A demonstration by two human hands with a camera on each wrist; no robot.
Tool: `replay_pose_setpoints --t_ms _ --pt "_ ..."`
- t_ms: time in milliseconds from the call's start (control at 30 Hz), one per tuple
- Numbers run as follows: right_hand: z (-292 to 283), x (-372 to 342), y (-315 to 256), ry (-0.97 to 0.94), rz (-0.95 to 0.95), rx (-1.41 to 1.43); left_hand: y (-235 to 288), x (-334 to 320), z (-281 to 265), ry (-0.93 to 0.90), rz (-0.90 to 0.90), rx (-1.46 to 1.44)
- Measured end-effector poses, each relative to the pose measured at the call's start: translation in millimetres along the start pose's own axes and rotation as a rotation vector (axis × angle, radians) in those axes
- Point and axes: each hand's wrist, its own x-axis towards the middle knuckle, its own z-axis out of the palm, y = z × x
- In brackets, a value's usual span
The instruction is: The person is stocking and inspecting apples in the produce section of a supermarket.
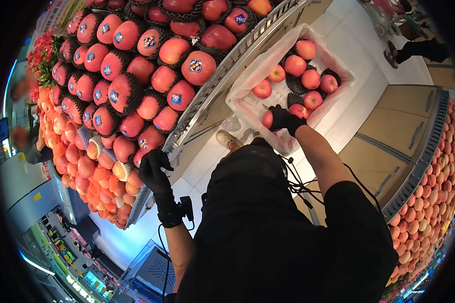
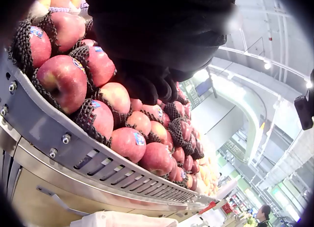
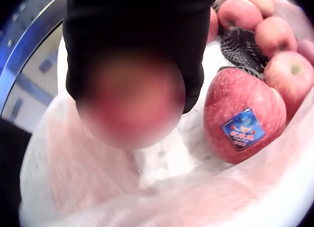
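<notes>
My black-gloved right hand (image 1: 285, 120) grips a red apple (image 1: 267, 119) inside the lined box (image 1: 237, 103), near its lower corner. In the right wrist view that apple (image 3: 132, 107) is blurred between the fingers, beside a large apple with a blue sticker (image 3: 244, 131). Several apples and dark foam nets (image 1: 295, 85) lie further up the box. The gloved left hand (image 1: 155, 170) hangs with bent fingers at the edge of the apple display (image 1: 197, 68); in the left wrist view, the hand (image 2: 157, 45) is above netted apples, and whether it touches them cannot be told.
A slotted metal rail (image 2: 132, 174) edges the display. Wooden cabinets (image 1: 394, 123) and a second fruit stand (image 1: 422, 217) are at the right. Black cables (image 1: 301, 184) hang beside my legs. Another person's feet (image 1: 391, 54) show at the upper right.
</notes>
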Motion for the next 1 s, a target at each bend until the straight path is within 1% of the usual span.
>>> replay_pose_setpoints --t_ms 33,67,133,167,267,367,467,500,533,600,633,667,733,767,800,833,933,1000 --pt "0 11 3 0.001 0.062 0.125 1 2 0 -0.005 0.001 0.001" --pt "-1 18 8 0.031 0.073 0.193 2 4 1 -0.009 0.003 0.003" --pt "-20 21 -1 0.093 0.093 0.327 6 7 3 -0.026 0.015 -0.025" --pt "-32 15 -7 0.102 0.081 0.499 8 9 4 -0.035 0.021 -0.040" --pt "-43 7 -11 0.019 -0.051 1.101 15 13 11 -0.051 0.046 -0.012" --pt "-104 -48 -75 0.160 0.073 1.335 19 14 25 -0.060 0.022 -0.049" --pt "-133 -57 -95 0.086 0.018 1.587 20 20 46 -0.109 0.085 -0.065" --pt "-138 -51 -99 0.017 -0.024 1.654 17 23 45 -0.186 0.029 -0.164" --pt "-140 -50 -104 0.005 -0.052 1.739 14 27 51 -0.214 0.051 -0.154" --pt "-148 -53 -127 -0.027 -0.104 1.903 19 30 63 -0.287 0.185 0.053" --pt "-157 -60 -147 -0.041 -0.133 1.963 21 30 71 -0.331 0.150 0.006" --pt "-155 -57 -154 -0.089 -0.193 2.014 23 29 79 -0.371 0.113 -0.040" --pt "-150 -49 -168 -0.197 -0.315 2.114 27 29 92 -0.419 0.165 -0.001" --pt "-152 -48 -175 -0.253 -0.285 2.121 27 31 98 -0.433 0.166 -0.010" --pt "-148 -45 -181 -0.196 -0.446 1.884 27 32 103 -0.447 0.167 -0.018" --pt "-146 -43 -190 -0.138 -0.594 1.640 32 31 108 -0.421 0.170 -0.020" --pt "-151 -48 -217 -0.148 -0.641 1.456 42 36 115 -0.367 0.213 0.009" --pt "-149 -50 -233 -0.484 -0.391 2.150 53 38 117 -0.335 0.245 -0.020"
